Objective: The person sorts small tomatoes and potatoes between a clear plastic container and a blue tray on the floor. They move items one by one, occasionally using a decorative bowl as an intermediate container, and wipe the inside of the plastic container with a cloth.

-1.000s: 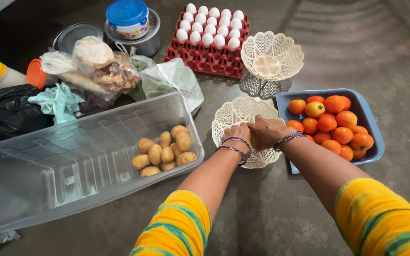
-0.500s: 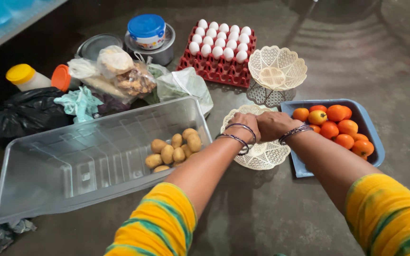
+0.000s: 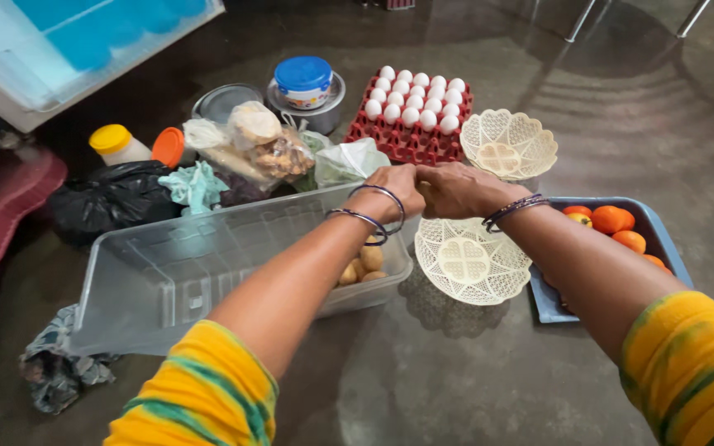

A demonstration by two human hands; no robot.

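Dark floor holds everything; left hand (image 3: 396,188) and right hand (image 3: 453,188) meet, fingers curled together above a cream basket (image 3: 471,260); whether they grasp anything is unclear.

Hidden and cut-off parts around the clear plastic bin (image 3: 183,272)

The left hand (image 3: 394,192) and right hand (image 3: 456,188) meet above the bin's right end, so whatever they pinch is hidden. The left forearm covers most of the potatoes (image 3: 365,263) inside. Right of the bin, the right forearm hides much of the blue tray (image 3: 663,248).
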